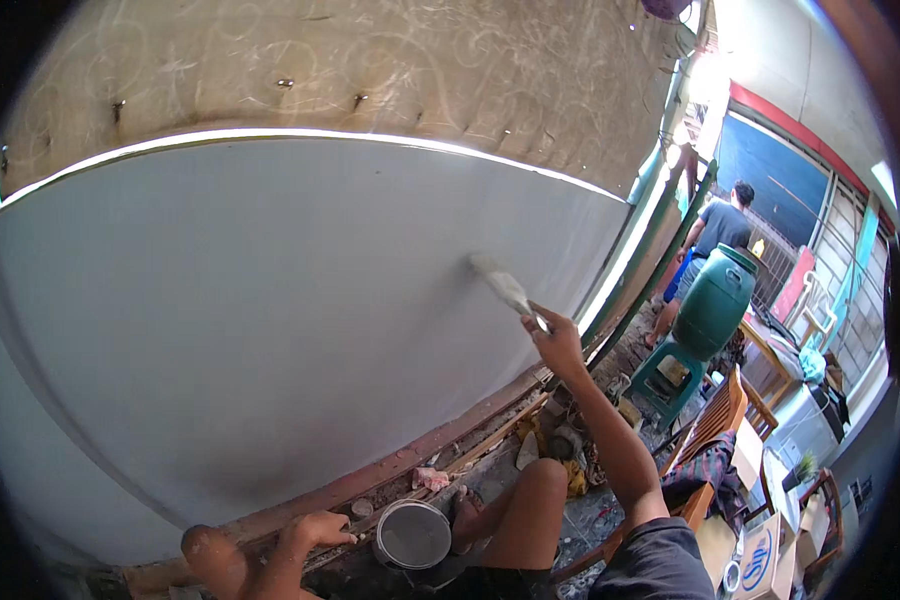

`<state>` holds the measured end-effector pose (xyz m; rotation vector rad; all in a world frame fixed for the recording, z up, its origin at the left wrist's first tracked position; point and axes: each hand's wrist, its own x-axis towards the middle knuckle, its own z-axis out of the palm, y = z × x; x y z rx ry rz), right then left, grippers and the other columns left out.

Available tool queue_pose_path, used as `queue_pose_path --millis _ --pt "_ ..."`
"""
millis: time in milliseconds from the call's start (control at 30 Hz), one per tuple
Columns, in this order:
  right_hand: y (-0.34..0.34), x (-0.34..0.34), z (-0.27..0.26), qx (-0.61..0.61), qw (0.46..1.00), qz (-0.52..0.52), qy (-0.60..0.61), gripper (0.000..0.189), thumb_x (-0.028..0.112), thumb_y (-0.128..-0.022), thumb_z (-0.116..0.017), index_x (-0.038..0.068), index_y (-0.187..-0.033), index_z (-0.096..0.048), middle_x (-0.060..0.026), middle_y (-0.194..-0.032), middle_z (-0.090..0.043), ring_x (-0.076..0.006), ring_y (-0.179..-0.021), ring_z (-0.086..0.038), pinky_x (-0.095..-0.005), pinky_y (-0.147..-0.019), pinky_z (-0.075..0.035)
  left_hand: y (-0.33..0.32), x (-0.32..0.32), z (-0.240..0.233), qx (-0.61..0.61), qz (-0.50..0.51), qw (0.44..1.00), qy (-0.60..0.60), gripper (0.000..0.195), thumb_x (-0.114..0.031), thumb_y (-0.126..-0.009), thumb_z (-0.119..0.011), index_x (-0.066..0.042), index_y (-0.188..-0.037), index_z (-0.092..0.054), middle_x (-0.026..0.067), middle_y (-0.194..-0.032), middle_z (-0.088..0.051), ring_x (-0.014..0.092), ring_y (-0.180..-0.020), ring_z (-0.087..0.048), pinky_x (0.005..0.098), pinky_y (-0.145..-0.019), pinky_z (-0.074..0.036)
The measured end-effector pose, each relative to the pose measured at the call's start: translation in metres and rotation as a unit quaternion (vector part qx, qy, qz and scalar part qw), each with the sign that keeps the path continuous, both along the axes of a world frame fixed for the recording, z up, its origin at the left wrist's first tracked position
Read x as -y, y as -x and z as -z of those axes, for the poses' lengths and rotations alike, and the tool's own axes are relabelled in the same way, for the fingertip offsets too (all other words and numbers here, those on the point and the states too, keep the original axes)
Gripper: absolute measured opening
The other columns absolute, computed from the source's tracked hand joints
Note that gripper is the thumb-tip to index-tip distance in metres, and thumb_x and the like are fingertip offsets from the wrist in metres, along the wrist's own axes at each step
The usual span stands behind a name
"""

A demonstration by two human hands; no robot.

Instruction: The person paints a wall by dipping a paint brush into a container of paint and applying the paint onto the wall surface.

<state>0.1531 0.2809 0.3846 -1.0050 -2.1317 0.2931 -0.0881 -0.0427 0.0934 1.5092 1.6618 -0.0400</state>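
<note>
My right hand [560,346] grips the handle of a paintbrush [502,283], reaching out to the right. The brush's pale, paint-coated bristles meet a smooth light-grey wall panel [285,300], or nearly so, and a shadow falls beside them. Low in the view, my left hand [321,529] hangs with curled fingers beside my bent left knee. Whether it holds anything small cannot be made out. Close to its right stands a round bucket [414,534] of grey paint-like liquid, between my legs.
A patterned brown sheet [330,67] covers the upper wall. A reddish ledge [390,469] and debris line the wall's foot. Rightward are a green barrel [716,304] on a plastic stool [667,379], a wooden chair [720,412], a cardboard box [757,562] and another person [724,225].
</note>
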Motion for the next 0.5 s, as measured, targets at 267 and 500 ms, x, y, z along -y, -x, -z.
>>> queue_pose_path --millis 267,500 --pt "0.036 -0.007 -0.103 -0.09 0.989 0.038 -0.111 0.045 0.038 -0.087 -0.062 0.008 -0.12 -0.06 -0.0199 -0.058 -0.053 -0.0185 -0.05 -0.046 -0.0366 -0.054 -0.043 0.001 -0.006 0.0 -0.017 0.023 0.999 0.024 0.061 -0.056 -0.085 -0.054 -0.008 -0.123 -0.055 0.0168 -0.118 -0.059 0.036 -0.111 -0.054 0.0461 -0.091 -0.044" --pt "0.037 -0.029 0.0 -0.065 0.977 -0.029 -0.202 0.044 0.033 -0.087 -0.064 0.005 -0.121 -0.06 -0.0131 -0.062 -0.059 -0.0088 -0.056 -0.048 -0.0281 -0.05 -0.038 0.0 -0.008 -0.014 -0.011 -0.004 1.0 0.013 0.061 -0.056 -0.084 -0.054 -0.009 -0.124 -0.054 0.0172 -0.119 -0.059 0.036 -0.111 -0.054 0.0473 -0.091 -0.043"
